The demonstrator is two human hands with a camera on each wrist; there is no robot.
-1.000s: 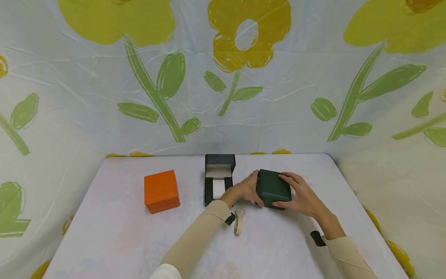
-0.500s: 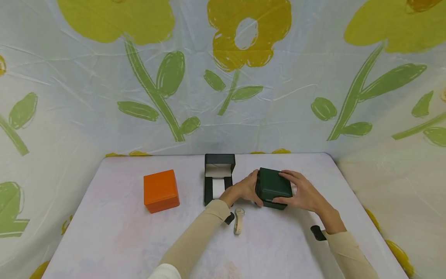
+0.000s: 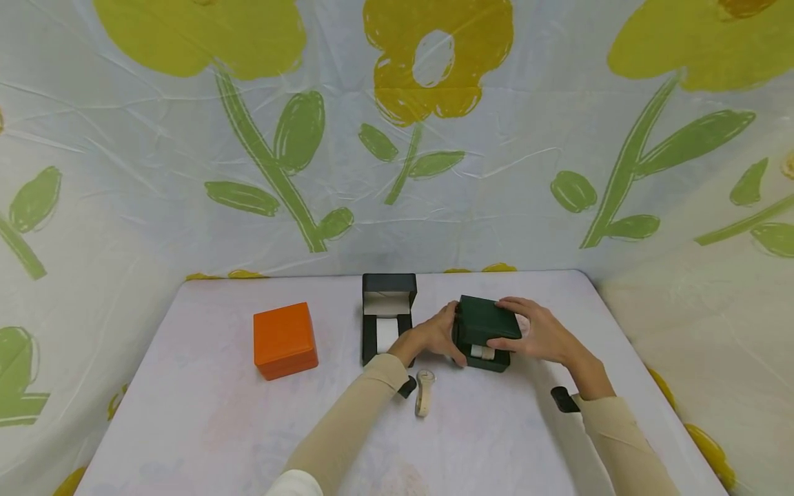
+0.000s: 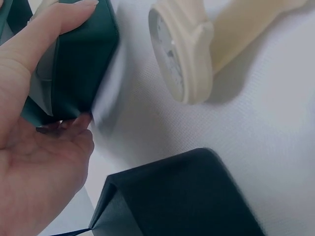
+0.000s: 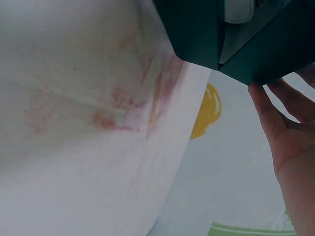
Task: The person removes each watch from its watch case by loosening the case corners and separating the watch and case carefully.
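Right of the frame's centre, the green box [image 3: 501, 363] is gripped by the left hand [image 3: 436, 335], while its partly open lid [image 3: 486, 321] is pinched by the right hand [image 3: 540, 333].

Reaches forward, angling left forearm [image 3: 350, 424] rightward, right forearm [image 3: 620, 441] leftward. Holds left grip [image 3: 434, 336] and right grip [image 3: 541, 333] near each other, clasping with the one, pinching with the other between thumb [image 3: 501, 343] and fingertips [image 3: 512, 304].
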